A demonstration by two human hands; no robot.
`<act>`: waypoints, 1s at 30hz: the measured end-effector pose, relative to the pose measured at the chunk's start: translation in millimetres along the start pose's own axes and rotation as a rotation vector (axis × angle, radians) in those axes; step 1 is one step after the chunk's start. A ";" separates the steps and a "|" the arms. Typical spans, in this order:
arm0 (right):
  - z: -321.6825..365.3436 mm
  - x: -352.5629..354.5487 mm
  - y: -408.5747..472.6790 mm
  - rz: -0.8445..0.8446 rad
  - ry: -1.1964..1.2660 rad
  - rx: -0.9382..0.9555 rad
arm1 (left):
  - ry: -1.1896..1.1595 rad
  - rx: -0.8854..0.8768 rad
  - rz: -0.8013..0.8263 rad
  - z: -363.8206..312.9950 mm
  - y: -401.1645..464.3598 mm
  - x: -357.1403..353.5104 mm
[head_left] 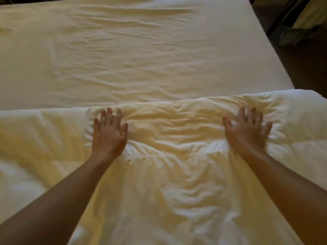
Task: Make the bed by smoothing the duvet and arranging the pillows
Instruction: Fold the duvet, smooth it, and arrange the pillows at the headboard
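A puffy cream duvet [173,174] covers the near half of the bed, with its far edge running across the middle of the view. My left hand [108,133] presses flat on the duvet near that edge, fingers straight and spread. My right hand [247,129] presses the duvet in the same way further right. The cloth is bunched into wrinkles between and below both hands. Beyond the duvet's edge lies the bare creased sheet [123,55] on the mattress. No pillow shows in this view.
The bed's right edge [276,55] slants from top middle down to the right. Past it is dark floor and a greenish cloth item [300,27] at the top right corner.
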State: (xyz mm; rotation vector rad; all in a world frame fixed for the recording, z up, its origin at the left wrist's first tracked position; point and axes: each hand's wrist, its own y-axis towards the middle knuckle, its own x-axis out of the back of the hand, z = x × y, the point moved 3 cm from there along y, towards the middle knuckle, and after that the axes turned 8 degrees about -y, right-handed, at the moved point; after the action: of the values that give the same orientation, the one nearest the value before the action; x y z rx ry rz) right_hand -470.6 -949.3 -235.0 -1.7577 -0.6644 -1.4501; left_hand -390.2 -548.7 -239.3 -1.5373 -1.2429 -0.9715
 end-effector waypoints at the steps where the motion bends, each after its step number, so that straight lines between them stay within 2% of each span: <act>1: 2.9 4.5 -16.8 0.001 0.063 0.007 | -0.062 -0.032 -0.011 -8.1 -20.4 3.7; 3: 12.7 12.4 -58.5 -0.032 0.169 0.087 | -0.189 -0.051 -0.019 -20.7 -64.7 10.8; 6: 29.8 20.5 -139.0 -0.020 0.332 0.219 | -0.362 0.024 -0.027 -24.4 -132.3 18.0; 10: 48.5 19.7 -235.5 0.142 0.481 0.323 | -0.449 0.084 -0.042 -17.7 -207.4 28.7; 15: 70.0 11.3 -322.1 0.293 0.448 0.311 | -0.453 0.114 0.031 -3.5 -290.0 41.8; 19: 102.7 12.8 -367.4 0.344 0.446 0.380 | -0.475 0.206 -0.026 41.4 -318.8 65.0; 23: 156.3 20.7 -409.0 0.323 0.497 0.502 | -0.443 0.183 -0.046 93.8 -324.9 87.4; 30: 269.0 20.1 -494.3 0.159 0.586 0.560 | -0.366 0.100 -0.076 219.5 -313.7 109.6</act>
State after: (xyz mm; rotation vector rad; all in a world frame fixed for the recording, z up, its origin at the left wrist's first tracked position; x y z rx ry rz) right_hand -695.1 -444.2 -127.4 -0.8766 -0.5275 -1.3977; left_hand -670.6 -282.1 -145.0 -1.6452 -1.5900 -0.6797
